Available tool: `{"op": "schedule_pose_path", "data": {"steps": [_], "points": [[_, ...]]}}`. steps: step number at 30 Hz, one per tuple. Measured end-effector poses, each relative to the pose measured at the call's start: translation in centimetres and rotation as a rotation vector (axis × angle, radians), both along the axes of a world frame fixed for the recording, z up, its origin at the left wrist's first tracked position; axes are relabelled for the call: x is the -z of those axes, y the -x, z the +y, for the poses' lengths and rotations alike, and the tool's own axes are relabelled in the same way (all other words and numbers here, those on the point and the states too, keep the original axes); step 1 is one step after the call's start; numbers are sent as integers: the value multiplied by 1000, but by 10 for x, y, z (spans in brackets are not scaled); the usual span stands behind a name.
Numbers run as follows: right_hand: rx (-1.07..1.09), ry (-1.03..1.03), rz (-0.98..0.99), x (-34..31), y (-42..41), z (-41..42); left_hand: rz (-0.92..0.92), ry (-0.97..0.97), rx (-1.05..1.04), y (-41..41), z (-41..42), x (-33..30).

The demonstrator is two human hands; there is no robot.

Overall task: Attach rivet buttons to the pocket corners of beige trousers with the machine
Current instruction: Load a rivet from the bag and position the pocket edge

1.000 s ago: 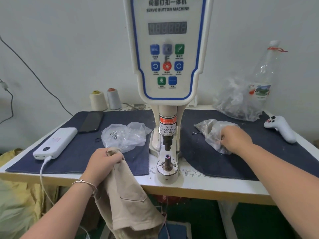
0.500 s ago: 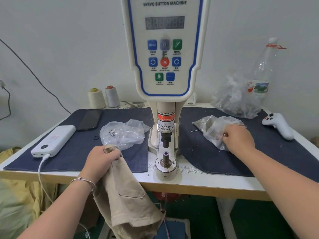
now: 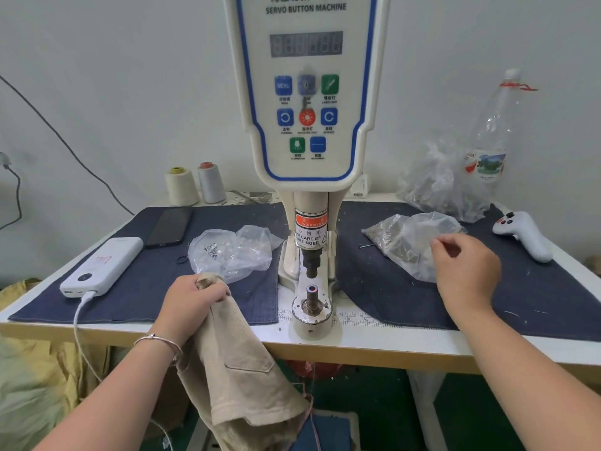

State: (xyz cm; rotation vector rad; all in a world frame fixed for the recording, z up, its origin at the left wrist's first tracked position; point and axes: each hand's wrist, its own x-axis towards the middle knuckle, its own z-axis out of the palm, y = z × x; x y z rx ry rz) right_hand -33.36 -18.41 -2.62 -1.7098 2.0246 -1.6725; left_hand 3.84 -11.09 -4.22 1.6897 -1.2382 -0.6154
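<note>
Servo button machine (image 3: 305,92) — smooth cream plastic housing, glossy, blue-trimmed; dull worn metal at the lower die post (image 3: 311,299).
Beige trousers (image 3: 237,362) — matt woven cloth, finely ribbed.
Table mats (image 3: 140,288) — dark blue denim-like cloth, matt, flecked with lint.
Tabletop (image 3: 374,340) — smooth white laminate, pale wood-coloured edge.
Bags (image 3: 409,242) — thin clear plastic film, crinkled, shiny.
Power bank (image 3: 102,266) — white plastic, satin.
Phone (image 3: 169,226) — black, glossy glass face.
Bottle (image 3: 491,131) — clear dented plastic, paper-like label.
Bracelet (image 3: 159,341) — polished metal.
</note>
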Motion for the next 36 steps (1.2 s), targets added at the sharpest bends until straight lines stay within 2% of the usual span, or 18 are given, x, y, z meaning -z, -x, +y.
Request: {"op": "schedule_pose_path", "data": {"steps": [4,7,10,13,16,27,36], "points": [[-146,-15,-698,-17,-13,16,12,-1,2,0,-1,0],[-290,-107,-965,-21,-32,37,7,6,1,0,0,1],[-452,-330,-1149,-20,-58,57,7,4,4,0,0,1],[-574,-518,-1249,-20,-82,71,14,4,6,0,1,1],[-653,-602,-1296,-22,-100,77,14,5,-1,0,1,2],[-584,-714,-1281,-24,-125,90,-7,-1,-9,-3,-1,4],[-626,-819,-1509,-26,-131,91,0,8,-11,-1,0,3]]}}
